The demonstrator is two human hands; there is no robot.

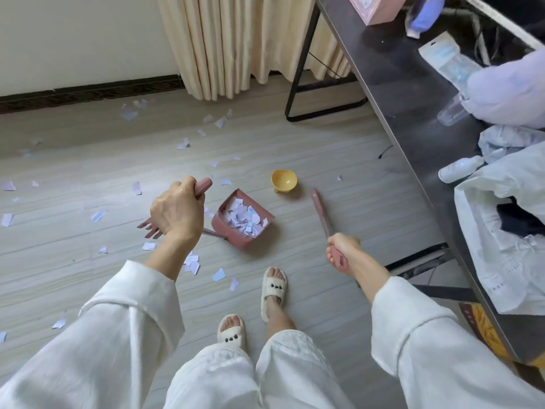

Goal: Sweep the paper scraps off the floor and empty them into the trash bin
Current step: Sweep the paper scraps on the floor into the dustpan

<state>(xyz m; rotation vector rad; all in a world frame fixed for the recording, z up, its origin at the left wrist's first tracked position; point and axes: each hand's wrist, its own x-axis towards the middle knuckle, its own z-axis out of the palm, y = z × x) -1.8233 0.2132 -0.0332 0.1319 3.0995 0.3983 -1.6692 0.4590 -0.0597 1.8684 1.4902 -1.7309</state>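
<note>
Floor (309, 137) strewn with paper scraps (129, 115) mostly leftward and beyond the half-filled dustpan (243, 221), nearer the left hand (177, 212) (fingers curled round a pink handle (203, 185)); right hand (342, 252) fisted on the second handle (321, 214).

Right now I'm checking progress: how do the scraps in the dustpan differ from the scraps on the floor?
The scraps in the dustpan lie heaped together; the scraps on the floor lie scattered singly, many towards the wall. Both are pale torn paper.
</note>
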